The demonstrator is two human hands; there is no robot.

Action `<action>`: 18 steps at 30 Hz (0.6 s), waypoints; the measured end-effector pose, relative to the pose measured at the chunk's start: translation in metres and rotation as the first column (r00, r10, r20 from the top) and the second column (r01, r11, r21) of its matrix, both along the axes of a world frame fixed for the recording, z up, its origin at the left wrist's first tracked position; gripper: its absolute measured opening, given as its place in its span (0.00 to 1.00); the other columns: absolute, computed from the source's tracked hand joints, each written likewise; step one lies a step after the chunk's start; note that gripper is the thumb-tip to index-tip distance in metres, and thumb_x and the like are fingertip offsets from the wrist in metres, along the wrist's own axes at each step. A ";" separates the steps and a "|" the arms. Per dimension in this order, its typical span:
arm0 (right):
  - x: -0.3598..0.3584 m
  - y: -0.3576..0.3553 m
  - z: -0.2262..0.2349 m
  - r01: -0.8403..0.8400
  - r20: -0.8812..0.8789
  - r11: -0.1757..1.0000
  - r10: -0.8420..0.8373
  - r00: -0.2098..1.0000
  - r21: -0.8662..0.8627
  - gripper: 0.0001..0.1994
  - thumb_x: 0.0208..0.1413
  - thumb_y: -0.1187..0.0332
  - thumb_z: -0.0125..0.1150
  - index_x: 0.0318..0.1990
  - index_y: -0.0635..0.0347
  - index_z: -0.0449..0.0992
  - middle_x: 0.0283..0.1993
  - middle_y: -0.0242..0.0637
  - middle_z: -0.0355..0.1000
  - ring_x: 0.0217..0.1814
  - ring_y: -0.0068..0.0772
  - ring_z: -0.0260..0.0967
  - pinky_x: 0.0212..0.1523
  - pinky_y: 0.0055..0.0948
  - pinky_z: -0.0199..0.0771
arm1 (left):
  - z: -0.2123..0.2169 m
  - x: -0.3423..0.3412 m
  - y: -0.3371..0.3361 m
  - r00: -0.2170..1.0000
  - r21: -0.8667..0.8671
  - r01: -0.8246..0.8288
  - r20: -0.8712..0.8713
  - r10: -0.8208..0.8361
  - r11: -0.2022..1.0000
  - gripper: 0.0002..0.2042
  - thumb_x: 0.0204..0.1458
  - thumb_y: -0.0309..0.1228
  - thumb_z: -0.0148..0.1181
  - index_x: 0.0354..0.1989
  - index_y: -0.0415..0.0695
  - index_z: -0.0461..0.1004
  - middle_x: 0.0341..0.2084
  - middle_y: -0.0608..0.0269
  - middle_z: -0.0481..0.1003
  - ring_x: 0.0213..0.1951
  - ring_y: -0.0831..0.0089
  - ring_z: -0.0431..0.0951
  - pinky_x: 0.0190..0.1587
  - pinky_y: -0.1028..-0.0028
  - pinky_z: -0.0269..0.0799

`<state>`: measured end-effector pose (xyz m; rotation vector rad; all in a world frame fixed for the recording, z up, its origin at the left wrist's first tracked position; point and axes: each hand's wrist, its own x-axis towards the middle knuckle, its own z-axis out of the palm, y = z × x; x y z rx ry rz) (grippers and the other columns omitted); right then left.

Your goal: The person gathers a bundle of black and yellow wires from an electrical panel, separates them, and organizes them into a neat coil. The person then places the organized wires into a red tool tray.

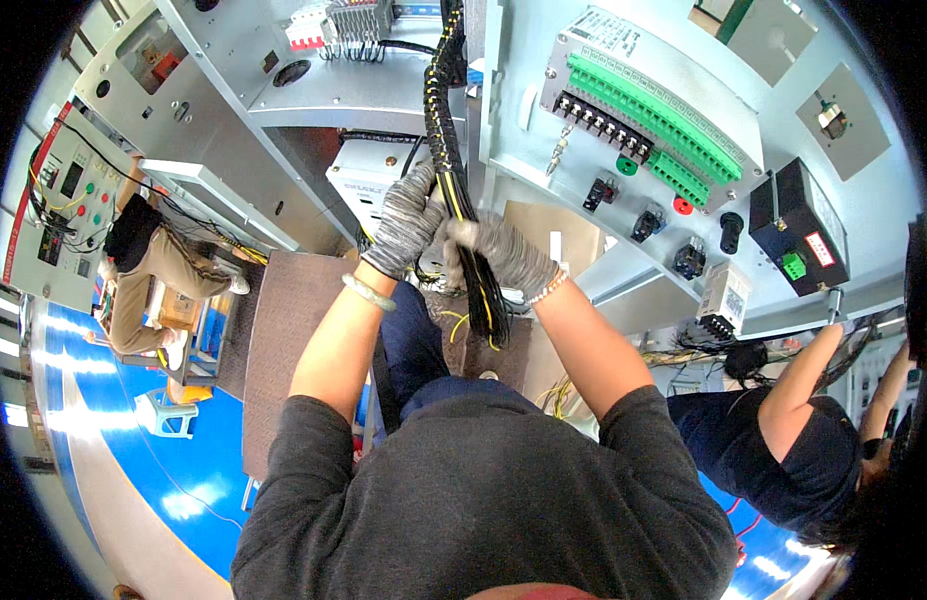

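Note:
A thick bundle of black wires [444,150] with a few yellow ones hangs from the top of the open cabinet, wound with a spiral wrap along its upper length. My left hand [406,222], in a grey knit glove, is closed against the bundle's left side. Lower on the right, my gloved right hand [498,252] grips the same bundle, its thumb side across the wires. Beneath my hands the loose wire ends fan out and point down. The fingertips of both hands are partly hidden by the wires and gloves.
On the right, the cabinet door carries a green terminal strip [653,115], a black box [798,228] and several switches. A brown board [288,350] lies left of my arm. One person [158,265] works at far left, another [783,440] at right. A stool [166,413] stands left.

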<state>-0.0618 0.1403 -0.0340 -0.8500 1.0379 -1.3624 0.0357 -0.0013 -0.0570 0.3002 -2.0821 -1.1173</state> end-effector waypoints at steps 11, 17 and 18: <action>0.002 -0.024 -0.027 0.374 -0.747 0.894 -0.421 0.514 -0.247 0.17 0.54 0.58 0.55 0.43 0.63 0.67 0.27 0.46 0.69 0.32 0.42 0.71 0.32 0.35 0.71 | 0.060 0.025 0.043 0.971 0.055 -0.163 0.187 0.151 0.985 0.14 0.56 0.38 0.49 0.35 0.38 0.72 0.25 0.50 0.74 0.29 0.56 0.76 0.34 0.66 0.71; -0.019 -0.044 -0.025 0.506 0.386 0.856 -0.434 0.814 -0.107 0.14 0.55 0.56 0.54 0.38 0.59 0.71 0.28 0.37 0.70 0.30 0.31 0.69 0.32 0.30 0.70 | 0.099 0.010 0.090 0.957 -0.291 -0.038 0.264 0.118 0.956 0.12 0.54 0.35 0.53 0.38 0.38 0.73 0.29 0.47 0.74 0.33 0.54 0.76 0.36 0.66 0.70; -0.018 -0.045 -0.024 0.587 0.189 0.791 -0.559 0.808 -0.171 0.16 0.56 0.53 0.52 0.36 0.58 0.71 0.26 0.34 0.69 0.28 0.27 0.68 0.31 0.28 0.70 | 0.088 0.009 0.087 0.985 -0.273 -0.026 0.155 0.071 0.962 0.13 0.54 0.35 0.53 0.39 0.37 0.72 0.30 0.48 0.75 0.34 0.56 0.76 0.38 0.67 0.70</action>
